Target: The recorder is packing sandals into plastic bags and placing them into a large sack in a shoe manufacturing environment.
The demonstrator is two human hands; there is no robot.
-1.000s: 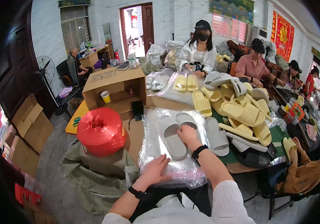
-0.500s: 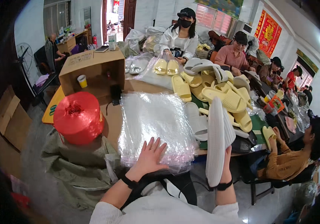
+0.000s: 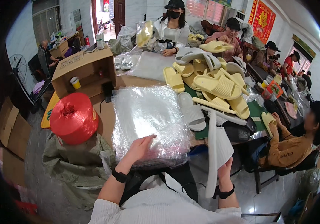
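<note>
Left hand (image 3: 137,150): you have it over the near part of the clear bag stack (image 3: 145,108), fingers extended and pointing right; I cannot tell whether they pinch the film.
Right hand (image 3: 225,170): you grip a pale grey slipper (image 3: 212,156) from its right side, with some of your fingers hidden.
Held slipper: it stands on edge, to the right of the bag stack and nearer to you than the slipper pile; its ribbed strap faces right. I cannot tell whether your grip takes in a second one.
Bag stack: it lies flat in front of you, shiny, with pink showing along its near edge.
Slipper pile (image 3: 218,86): yellow and grey slippers overlap beyond your right hand; a loose grey slipper (image 3: 193,114) lies just beside the bags.
Red roll (image 3: 72,115): it sits to the left of the bags, above a green sack (image 3: 72,175).
Carton (image 3: 87,67): it lies open toward you behind the roll, a white-and-yellow cup (image 3: 75,82) inside.
Across from you: a masked co-worker (image 3: 171,31) lifts a yellow slipper (image 3: 144,34).
To your right: a seated co-worker in brown (image 3: 285,151) holds another yellow slipper (image 3: 269,124).
</note>
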